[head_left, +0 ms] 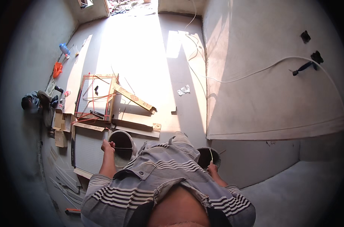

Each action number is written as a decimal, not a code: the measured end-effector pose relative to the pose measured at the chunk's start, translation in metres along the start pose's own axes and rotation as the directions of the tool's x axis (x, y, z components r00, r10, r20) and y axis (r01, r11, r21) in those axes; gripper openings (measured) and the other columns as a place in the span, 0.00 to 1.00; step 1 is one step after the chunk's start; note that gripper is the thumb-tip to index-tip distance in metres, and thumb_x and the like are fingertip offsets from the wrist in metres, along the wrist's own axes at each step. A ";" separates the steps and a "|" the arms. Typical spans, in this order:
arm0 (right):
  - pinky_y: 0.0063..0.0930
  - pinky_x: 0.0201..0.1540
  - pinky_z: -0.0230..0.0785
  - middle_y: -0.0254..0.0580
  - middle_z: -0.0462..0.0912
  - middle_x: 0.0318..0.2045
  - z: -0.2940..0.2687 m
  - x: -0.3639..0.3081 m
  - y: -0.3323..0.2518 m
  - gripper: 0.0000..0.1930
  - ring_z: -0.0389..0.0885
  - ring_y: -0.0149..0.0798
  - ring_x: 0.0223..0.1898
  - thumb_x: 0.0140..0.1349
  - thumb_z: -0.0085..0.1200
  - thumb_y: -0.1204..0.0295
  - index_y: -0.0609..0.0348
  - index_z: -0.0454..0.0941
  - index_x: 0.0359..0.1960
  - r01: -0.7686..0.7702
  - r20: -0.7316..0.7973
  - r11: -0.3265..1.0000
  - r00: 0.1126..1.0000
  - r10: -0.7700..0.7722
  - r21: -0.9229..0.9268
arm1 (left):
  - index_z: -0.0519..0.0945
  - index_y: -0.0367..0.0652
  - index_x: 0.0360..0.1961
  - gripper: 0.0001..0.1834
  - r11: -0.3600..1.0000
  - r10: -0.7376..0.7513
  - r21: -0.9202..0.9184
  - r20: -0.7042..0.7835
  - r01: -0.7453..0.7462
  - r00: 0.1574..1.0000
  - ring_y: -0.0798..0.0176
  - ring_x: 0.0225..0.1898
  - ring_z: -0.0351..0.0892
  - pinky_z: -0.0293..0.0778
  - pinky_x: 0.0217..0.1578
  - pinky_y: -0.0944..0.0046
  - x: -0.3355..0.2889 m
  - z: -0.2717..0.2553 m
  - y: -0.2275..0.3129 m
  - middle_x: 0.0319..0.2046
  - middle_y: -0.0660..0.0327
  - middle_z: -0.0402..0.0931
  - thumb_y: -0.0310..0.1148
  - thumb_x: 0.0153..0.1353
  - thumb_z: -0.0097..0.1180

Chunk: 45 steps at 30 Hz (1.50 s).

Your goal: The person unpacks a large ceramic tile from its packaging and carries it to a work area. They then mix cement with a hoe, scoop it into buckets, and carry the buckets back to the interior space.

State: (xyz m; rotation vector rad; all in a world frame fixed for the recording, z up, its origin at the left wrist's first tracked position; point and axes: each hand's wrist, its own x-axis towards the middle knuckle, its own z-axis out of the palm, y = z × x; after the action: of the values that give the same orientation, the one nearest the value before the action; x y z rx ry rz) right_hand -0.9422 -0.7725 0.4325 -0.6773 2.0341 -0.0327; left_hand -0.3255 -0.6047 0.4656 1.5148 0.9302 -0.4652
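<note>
My left hand [108, 146] is closed round the thin handle of a grey bucket [132, 158], which hangs at my left side. The dark inside of this bucket shows, though what it contains I cannot make out. On my other side, my right hand [213, 168] grips the pale handle of a second dark bucket [216, 154]. My striped shirt partly covers that one, and its inside is also dark.
Boxes of tiles [89, 147] with straps and cardboard strips [136, 99] lie left of my path. A person [37, 100] is low by the left wall. A cable [255, 75] crosses the right wall. Crumpled foil [183, 90] lies on the sunlit floor ahead.
</note>
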 end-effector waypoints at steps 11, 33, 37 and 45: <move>0.33 0.16 0.63 0.38 0.68 0.12 0.071 0.109 -0.347 0.23 0.69 0.36 0.13 0.62 0.45 0.50 0.58 0.69 0.21 -0.027 0.167 0.996 0.986 0.013 0.083 | 0.68 0.43 0.27 0.15 0.989 0.068 -0.125 -0.040 -0.073 0.997 0.66 0.10 0.67 0.66 0.13 0.69 -0.022 0.292 0.134 0.10 0.64 0.63 0.44 0.58 0.51; 0.29 0.16 0.58 0.35 0.72 0.16 0.282 0.220 -0.983 0.24 0.72 0.33 0.18 0.60 0.46 0.47 0.57 0.73 0.21 0.278 0.037 0.944 0.961 -0.276 -0.180 | 0.73 0.39 0.25 0.19 0.859 0.265 0.401 0.186 -0.319 0.946 0.66 0.09 0.68 0.65 0.10 0.69 0.097 0.784 0.430 0.14 0.61 0.68 0.46 0.59 0.52; 0.29 0.15 0.57 0.35 0.71 0.15 0.335 0.186 -1.077 0.28 0.71 0.34 0.15 0.58 0.47 0.43 0.57 0.72 0.20 0.199 0.074 0.967 0.979 -0.189 -0.161 | 0.70 0.43 0.26 0.16 0.943 0.180 0.244 0.193 -0.225 0.965 0.68 0.08 0.65 0.68 0.12 0.69 0.143 0.880 0.485 0.11 0.63 0.62 0.45 0.59 0.52; 0.36 0.17 0.71 0.42 0.71 0.15 0.436 0.209 -1.298 0.25 0.71 0.39 0.12 0.60 0.50 0.50 0.63 0.71 0.21 0.093 0.180 0.995 0.980 -0.084 -0.044 | 0.70 0.40 0.26 0.11 0.957 0.240 0.171 -0.009 -0.235 0.971 0.66 0.11 0.67 0.67 0.13 0.70 0.185 1.058 0.576 0.11 0.64 0.61 0.37 0.57 0.48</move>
State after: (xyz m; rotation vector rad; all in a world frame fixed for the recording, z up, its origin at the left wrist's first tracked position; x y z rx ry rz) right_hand -0.0898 -1.8638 0.4045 -0.7758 1.8375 0.0285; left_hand 0.4669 -1.5301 0.4983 1.7679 0.7331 -0.3544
